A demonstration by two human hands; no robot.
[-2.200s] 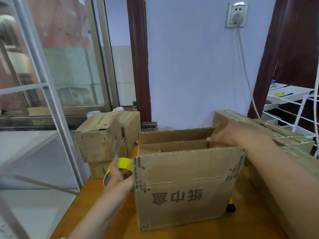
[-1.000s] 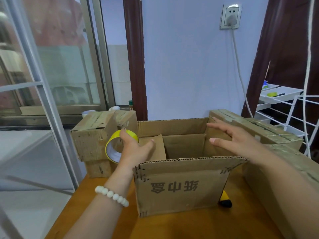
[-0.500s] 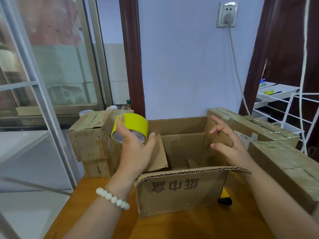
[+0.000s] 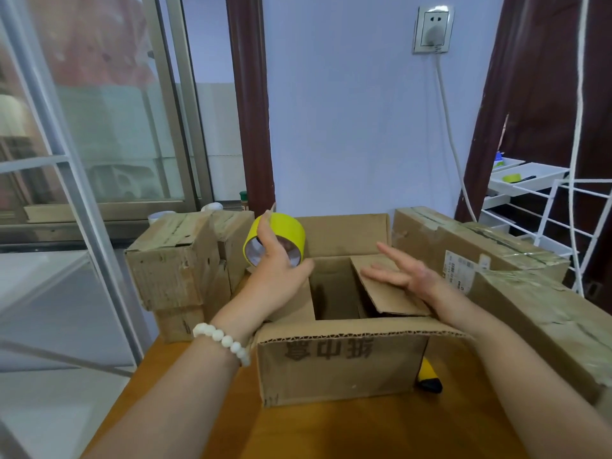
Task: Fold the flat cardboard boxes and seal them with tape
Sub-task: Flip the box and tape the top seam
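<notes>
An open cardboard box [image 4: 341,362] with printed characters on its front stands on the wooden table [image 4: 331,432]. My left hand [image 4: 278,273] holds a yellow tape roll [image 4: 281,231] above the box's left side. My right hand [image 4: 407,276], fingers straight, presses the right inner flap [image 4: 390,293] down into the opening. The far flap [image 4: 344,235] stands upright and the near flap lies folded outward at the front edge.
Taped boxes [image 4: 175,260] are stacked at the left, and long taped boxes [image 4: 516,279] line the right side. A yellow-and-black tool [image 4: 429,380] lies by the box's right front corner. A white wire rack [image 4: 559,210] stands at the right.
My right hand has pushed the right inner flap from upright down toward level. My left hand has kept the tape roll raised over the box's left side.
</notes>
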